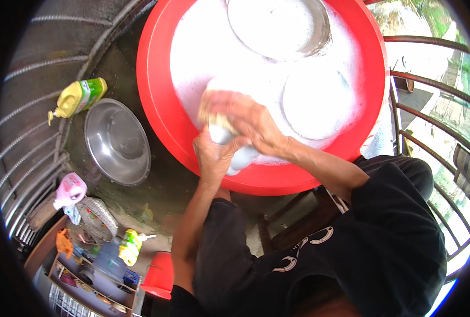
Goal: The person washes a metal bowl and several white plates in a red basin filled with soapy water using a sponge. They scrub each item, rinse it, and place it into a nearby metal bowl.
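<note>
My left hand (213, 156) grips a small white dish (242, 158), perhaps a bowl, over the near rim of a big red plastic basin (155, 79). Against the dish's far side, my right hand (254, 121) presses a yellowish scrubber (213, 109), blurred and partly covered by the fingers. White suds (203, 51) fill the basin, overexposed in places. A large round metal vessel (322, 33) sits in the foam at the far side. To the right, a round white shape (318, 103), maybe a plate or bowl, lies among the suds.
Left of the red basin, a steel bowl (118, 142) stands on the wet floor beside a yellow pump bottle (82, 97). A pink jug (71, 190), another yellow bottle (130, 247) and a red bucket (158, 275) are lower left. Metal railings (437, 83) run along the right.
</note>
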Tool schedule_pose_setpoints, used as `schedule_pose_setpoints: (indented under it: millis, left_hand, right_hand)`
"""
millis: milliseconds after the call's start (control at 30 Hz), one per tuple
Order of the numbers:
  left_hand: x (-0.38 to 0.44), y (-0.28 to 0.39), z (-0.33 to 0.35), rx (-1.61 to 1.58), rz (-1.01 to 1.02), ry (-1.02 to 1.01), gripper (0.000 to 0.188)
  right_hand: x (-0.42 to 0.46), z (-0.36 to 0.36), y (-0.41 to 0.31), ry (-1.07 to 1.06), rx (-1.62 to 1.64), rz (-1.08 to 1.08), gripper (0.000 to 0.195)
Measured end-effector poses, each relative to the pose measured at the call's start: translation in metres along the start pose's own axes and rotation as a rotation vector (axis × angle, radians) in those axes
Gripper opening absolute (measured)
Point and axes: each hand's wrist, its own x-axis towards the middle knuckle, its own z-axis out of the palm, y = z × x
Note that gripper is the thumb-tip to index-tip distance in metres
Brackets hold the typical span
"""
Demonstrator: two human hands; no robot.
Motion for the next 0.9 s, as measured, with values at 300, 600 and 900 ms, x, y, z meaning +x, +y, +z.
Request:
schedule_pose_setpoints:
  millis: [300,600,900]
  left_hand:
    - [-0.015,-0.005,-0.003,0.119,0.021,-0.018,0.049]
    - [-0.011,-0.011,-0.002,0.059,0.125,-0.011,0.044]
    - [-0.007,-0.014,-0.006,0.195,0.123,0.021,0.047]
  right_hand:
    - [0.028,-0.002,0.048,-0.164,0.101,0.135,0.034]
    - [0.015,0.0,-0.021,-0.275,-0.314,-0.37,0.03]
    - [0.048,0.0,0.018,-0.305,-0.276,-0.274,0.025]
